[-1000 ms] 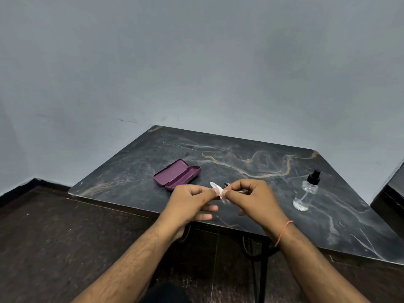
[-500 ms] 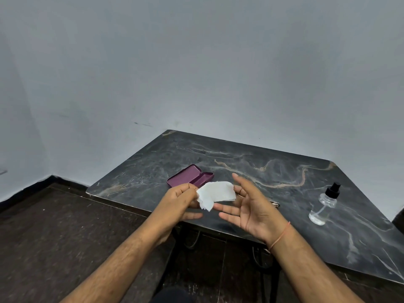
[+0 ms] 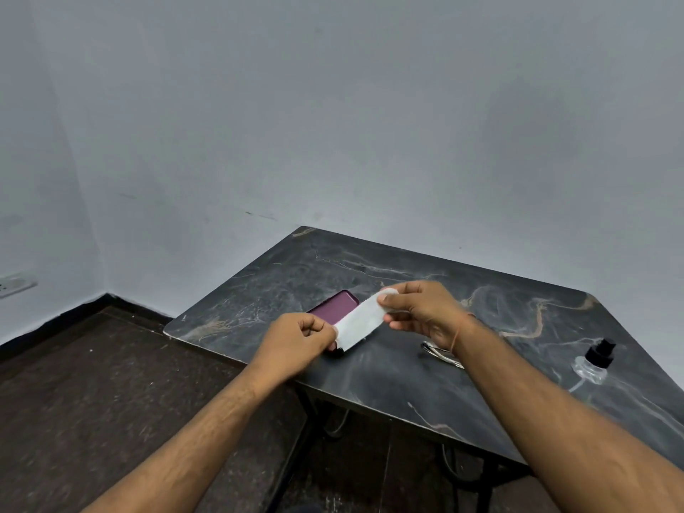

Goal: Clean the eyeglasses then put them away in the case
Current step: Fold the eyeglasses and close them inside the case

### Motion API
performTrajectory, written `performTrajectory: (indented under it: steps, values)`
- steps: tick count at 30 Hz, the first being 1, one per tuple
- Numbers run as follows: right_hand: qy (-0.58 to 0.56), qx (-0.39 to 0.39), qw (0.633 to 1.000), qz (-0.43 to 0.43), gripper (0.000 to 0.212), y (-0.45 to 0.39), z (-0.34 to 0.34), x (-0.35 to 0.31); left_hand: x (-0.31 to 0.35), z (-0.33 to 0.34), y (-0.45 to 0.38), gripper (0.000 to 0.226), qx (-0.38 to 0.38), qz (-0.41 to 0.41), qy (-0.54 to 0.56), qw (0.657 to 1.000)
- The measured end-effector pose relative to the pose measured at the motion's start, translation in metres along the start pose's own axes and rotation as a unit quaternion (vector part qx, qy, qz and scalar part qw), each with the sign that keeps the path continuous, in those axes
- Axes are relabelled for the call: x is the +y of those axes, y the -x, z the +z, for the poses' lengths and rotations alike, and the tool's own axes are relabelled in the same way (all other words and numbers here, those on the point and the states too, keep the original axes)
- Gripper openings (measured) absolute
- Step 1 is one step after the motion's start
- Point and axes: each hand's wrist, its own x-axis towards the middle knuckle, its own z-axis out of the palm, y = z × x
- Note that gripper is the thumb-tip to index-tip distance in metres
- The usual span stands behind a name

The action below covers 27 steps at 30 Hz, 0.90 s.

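Dark marble-patterned table (image 3: 425,386) with pale and tan veining, its rounded far corner close to the grey-blue wall (image 3: 333,105). Clear spray bottle (image 3: 591,366) with a black pump top, standing upright near the table's right edge. Black metal table legs (image 3: 485,486) visible under the table's near edge. Dark brown speckled floor (image 3: 111,401) to the left of the table. White wall socket (image 3: 16,284) low on the side wall, well apart from the table's left corner

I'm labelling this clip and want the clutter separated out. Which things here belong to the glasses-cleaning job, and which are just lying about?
Part of the job:
- white cloth, stretched between left hand and right hand
- eyeglasses
- purple case
- spray bottle

Just there:
- wall socket
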Motion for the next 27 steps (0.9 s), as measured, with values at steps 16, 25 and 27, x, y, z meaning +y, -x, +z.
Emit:
performTrajectory:
  steps: [16, 25, 27]
  values:
    - [0.406, 0.047, 0.912, -0.045, 0.011, -0.083, 0.022, 0.011, -0.013, -0.008, -0.048, 0.018, -0.037, -0.191, -0.046, 0.980]
    - [0.486, 0.026, 0.872, -0.057, 0.019, -0.083, 0.023, 0.017, -0.002, -0.007, -0.050, 0.018, -0.066, -0.158, -0.180, 0.969]
    - [0.486, 0.023, 0.872, -0.056, 0.025, -0.079, 0.021, 0.018, -0.001, -0.006, -0.051, 0.017, -0.058, -0.147, -0.198, 0.967]
